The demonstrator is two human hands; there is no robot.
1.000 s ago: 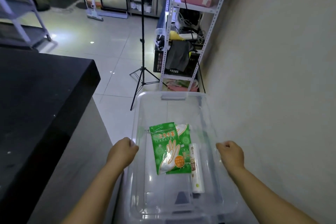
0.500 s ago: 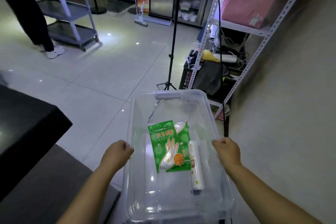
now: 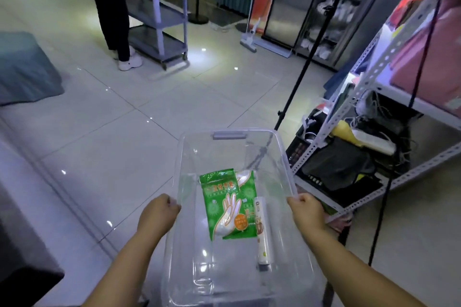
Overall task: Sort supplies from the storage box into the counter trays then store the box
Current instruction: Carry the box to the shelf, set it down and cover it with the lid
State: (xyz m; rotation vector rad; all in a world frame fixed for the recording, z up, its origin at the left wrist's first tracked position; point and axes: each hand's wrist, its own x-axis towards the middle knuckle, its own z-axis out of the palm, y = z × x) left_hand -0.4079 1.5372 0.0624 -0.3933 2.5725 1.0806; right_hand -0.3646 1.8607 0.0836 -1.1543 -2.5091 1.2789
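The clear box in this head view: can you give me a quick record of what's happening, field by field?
Box: clear storage box, no lid, held above the tiled floor
Left hand: grips the left rim
Right hand: grips the right rim
Contents: green glove packet; white roll beside its right edge
Surroundings: metal shelving at right, tripod ahead, another person beside a gray cart

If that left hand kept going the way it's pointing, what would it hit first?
The clear box's left rim, which the left hand grips; past that, probably open space above the green glove packet, though depth is unclear.
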